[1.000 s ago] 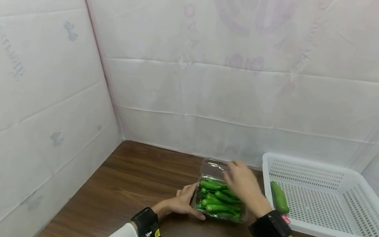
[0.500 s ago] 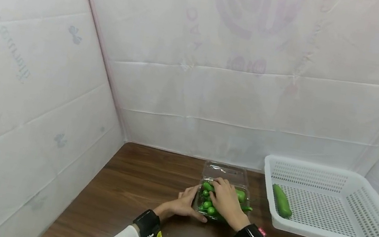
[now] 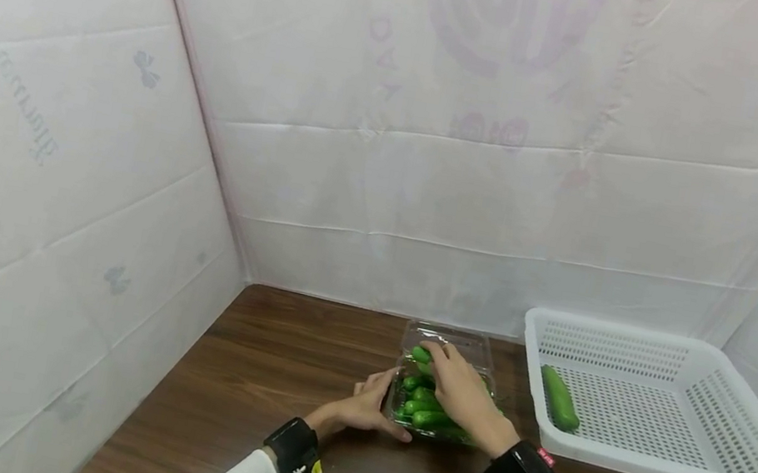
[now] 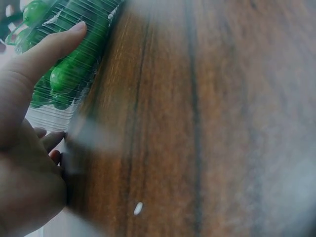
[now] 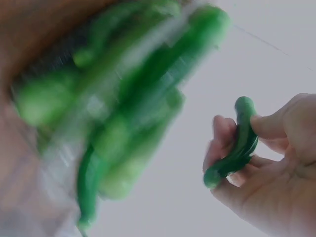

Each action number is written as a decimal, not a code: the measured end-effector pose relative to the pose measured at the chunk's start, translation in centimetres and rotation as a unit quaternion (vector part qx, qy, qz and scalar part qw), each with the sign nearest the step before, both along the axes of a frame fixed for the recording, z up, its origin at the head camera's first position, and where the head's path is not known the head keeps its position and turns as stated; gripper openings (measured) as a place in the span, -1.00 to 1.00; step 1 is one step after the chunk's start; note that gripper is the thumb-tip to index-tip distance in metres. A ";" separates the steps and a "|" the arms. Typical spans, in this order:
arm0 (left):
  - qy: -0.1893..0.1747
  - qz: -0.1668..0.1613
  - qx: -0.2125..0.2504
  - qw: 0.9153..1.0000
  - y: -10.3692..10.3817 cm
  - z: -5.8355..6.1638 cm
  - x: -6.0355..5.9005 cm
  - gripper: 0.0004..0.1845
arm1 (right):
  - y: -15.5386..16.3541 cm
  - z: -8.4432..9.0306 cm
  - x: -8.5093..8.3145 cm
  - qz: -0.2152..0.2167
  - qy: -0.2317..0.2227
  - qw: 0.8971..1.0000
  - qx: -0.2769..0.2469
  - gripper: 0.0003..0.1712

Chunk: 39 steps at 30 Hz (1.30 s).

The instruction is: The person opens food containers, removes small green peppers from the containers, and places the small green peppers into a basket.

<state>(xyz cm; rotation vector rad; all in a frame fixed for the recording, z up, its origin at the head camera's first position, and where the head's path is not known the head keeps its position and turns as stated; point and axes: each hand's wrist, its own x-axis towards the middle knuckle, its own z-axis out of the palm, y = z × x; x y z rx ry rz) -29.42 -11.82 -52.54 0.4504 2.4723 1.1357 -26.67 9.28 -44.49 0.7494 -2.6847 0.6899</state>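
Note:
A clear plastic clamshell box (image 3: 449, 340) full of small green cucumbers (image 3: 429, 417) sits on the brown wooden table (image 3: 264, 368). My left hand (image 3: 365, 408) rests against the box's left side, thumb straight along the wall (image 4: 54, 47). My right hand (image 3: 462, 386) is raised just over the box and pinches one small green cucumber (image 5: 236, 148) between thumb and fingers; its end shows past the fingertips (image 3: 421, 355). The box's lid lies open behind.
A white perforated plastic basket (image 3: 668, 410) stands at the right of the table with one green cucumber (image 3: 559, 398) in its left part. White fabric walls close in at the left, back and right. Both wrists carry black cameras.
My right hand dropped from above the box into the cucumbers, closed on one, and has now lifted it slightly toward the back. The left hand has stayed on the box.

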 end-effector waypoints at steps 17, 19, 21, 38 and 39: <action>0.030 0.005 0.008 0.999 -0.2 -0.3 0.0 0.33 | 6.3 5.0 -0.2 0.000 0.070 0.997 -0.044 -0.44; 0.034 0.003 0.014 0.999 -0.2 -0.4 0.0 0.33 | 7.5 5.1 -0.4 -0.002 0.079 0.995 -0.056 -0.43; 0.036 0.005 0.018 0.999 -0.3 -0.5 0.0 0.35 | 8.7 5.2 -0.4 -0.011 0.084 0.994 -0.071 -0.43; 0.032 0.019 0.014 0.999 -1.0 -0.8 -0.1 0.35 | 15.4 4.3 -1.4 -0.136 0.071 0.984 -0.093 -0.55; 0.037 0.016 0.011 0.999 -1.0 -0.7 -0.1 0.35 | 15.5 4.0 -1.4 -0.138 0.054 0.985 -0.093 -0.55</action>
